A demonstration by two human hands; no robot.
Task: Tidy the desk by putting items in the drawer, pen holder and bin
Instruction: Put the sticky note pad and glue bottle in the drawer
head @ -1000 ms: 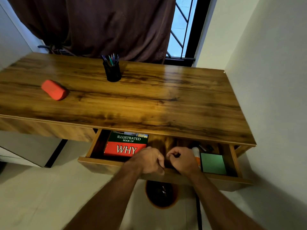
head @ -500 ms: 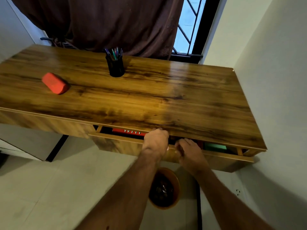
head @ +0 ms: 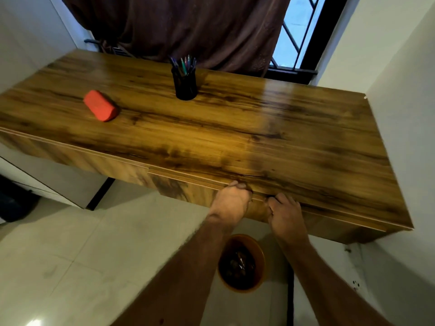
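The wooden desk (head: 259, 128) has its drawer (head: 188, 190) pushed in, its front flush under the desk top, so the contents are hidden. My left hand (head: 231, 201) and my right hand (head: 284, 212) sit side by side on the drawer front, fingers curled at its top edge. On the left of the desk top lies a red case (head: 100, 108). A black pen holder (head: 184, 87) with several pens stands at the back middle. An orange bin (head: 260, 255) with dark scraps inside stands on the floor below my hands.
A brown curtain (head: 200, 27) and a window (head: 296, 31) are behind the desk. A white wall (head: 404, 114) runs close along the right side. A black cable (head: 291, 300) lies on the pale tiled floor beside the bin.
The drawer, open a second ago with a book and a green pad showing, has slid shut under both hands. My view has moved closer to the desk.
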